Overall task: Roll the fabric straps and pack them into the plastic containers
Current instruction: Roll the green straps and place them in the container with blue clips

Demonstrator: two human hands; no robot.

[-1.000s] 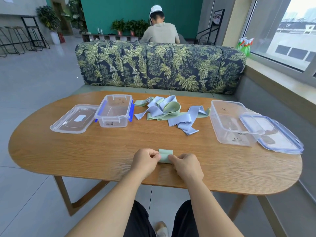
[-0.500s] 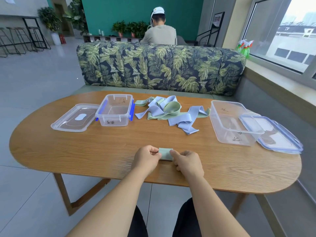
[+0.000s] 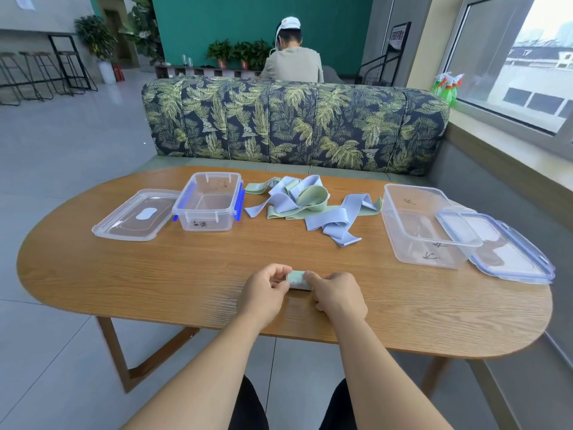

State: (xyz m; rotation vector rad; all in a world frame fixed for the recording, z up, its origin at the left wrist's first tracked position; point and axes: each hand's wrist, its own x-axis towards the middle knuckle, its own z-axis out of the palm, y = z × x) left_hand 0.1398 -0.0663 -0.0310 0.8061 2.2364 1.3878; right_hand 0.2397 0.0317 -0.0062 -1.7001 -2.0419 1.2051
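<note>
A small green rolled strap (image 3: 298,280) lies on the wooden table (image 3: 186,274) near its front edge. My left hand (image 3: 266,290) pinches its left end and my right hand (image 3: 336,294) pinches its right end. A loose pile of pale blue and green straps (image 3: 302,204) lies at the back middle of the table. To its left stands a small clear container with blue clips (image 3: 210,201), nothing in it. A larger clear container (image 3: 424,226) stands at the right, also with nothing inside.
The small container's lid (image 3: 136,215) lies flat to its left. The large container's blue-rimmed lid (image 3: 502,246) leans against its right side. A leaf-patterned sofa (image 3: 294,122) stands behind the table, and a person sits beyond it with their back turned.
The green strap between my hands has become a shorter, tighter roll. Both hands stayed at the table's front edge.
</note>
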